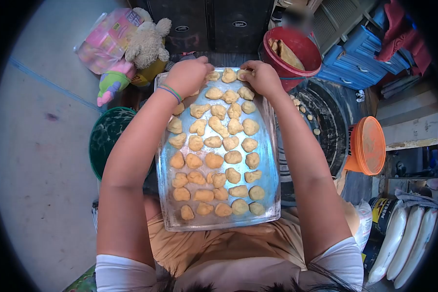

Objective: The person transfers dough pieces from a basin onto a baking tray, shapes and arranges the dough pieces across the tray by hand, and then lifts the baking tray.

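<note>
**Tray looks close to full; both hands at the far edge**

Dough (213, 160) sits on the tray (268, 180) in rough rows, about five across, near edge to far edge. Near end of the tray is over the person's lap. My read: placing is mostly done. No big gaps from here, but the left arm covers the far left corner, so can't rule out a slot there. Lumps uneven, some touching.

Right hand (262, 79): thumb and finger bent in around the far-row lump at the right corner, touching it. Pinch or light nudge, can't tell.
Left hand (191, 75): fingers curled over the far left, next to a lump. Tips partly hidden; grip or contact not readable.

Around: black tub (332, 117) right, pale bits in it; orange bucket (372, 145) past that; red bucket (307, 47) beyond the right hand; green tub (102, 141) left.
</note>
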Available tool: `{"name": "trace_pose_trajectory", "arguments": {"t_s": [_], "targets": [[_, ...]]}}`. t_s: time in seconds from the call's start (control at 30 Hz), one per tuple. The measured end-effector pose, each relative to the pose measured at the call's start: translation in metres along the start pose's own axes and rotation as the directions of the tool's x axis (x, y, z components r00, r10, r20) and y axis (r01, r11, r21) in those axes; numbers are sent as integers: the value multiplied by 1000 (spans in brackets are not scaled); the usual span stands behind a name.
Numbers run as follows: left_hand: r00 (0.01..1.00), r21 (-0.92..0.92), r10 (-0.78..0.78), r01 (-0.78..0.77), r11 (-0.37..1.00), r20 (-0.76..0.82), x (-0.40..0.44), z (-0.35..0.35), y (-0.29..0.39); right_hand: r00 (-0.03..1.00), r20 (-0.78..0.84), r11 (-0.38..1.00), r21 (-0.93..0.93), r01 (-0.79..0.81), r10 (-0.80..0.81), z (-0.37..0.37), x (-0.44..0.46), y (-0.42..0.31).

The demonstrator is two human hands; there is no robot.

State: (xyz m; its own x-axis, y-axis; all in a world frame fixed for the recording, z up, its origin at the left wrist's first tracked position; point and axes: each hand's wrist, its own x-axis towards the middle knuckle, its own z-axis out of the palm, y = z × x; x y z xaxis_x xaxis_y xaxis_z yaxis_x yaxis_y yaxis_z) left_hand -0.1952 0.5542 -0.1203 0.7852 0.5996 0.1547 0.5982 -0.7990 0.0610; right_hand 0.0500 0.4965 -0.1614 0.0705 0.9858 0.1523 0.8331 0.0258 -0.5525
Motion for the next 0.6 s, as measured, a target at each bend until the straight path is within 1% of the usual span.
{"name": "trace_pose_trajectory", "arguments": {"t_s": [0.03,0.1,0.13,0.2,0.23,0.3,0.43,0.53,0.6], "targets": [[1000,-4,2,-2,1000,-9,1,1,4,1000,-10,999,30,15,-15,1,-1,2],[998,-30,11,-9,1000,56,2,-1,8,999,-28,995,90,46,-44,0,-9,4],[996,-43,18,-14,999,89,1,-2,10,996,-53,994,85,73,-69,-4,-15,4],[989,-90,93,-83,993,116,-5,1,16,987,-105,989,74,126,-118,-14,-30,3],[984,-114,128,-114,987,127,-8,3,18,991,-30,988,80,133,-131,-13,-35,3],[989,-95,81,-70,993,126,-11,14,22,981,120,985,93,144,-155,-9,-45,6],[995,0,-15,15,1000,97,-11,19,28,987,-33,988,26,155,-154,4,-45,1],[997,-210,-51,37,977,-59,-22,5,28,977,-47,977,38,209,-207,-6,-50,-10],[989,-216,-143,133,967,-30,-35,-19,25,954,36,955,35,296,-297,-3,-52,-18]]}}
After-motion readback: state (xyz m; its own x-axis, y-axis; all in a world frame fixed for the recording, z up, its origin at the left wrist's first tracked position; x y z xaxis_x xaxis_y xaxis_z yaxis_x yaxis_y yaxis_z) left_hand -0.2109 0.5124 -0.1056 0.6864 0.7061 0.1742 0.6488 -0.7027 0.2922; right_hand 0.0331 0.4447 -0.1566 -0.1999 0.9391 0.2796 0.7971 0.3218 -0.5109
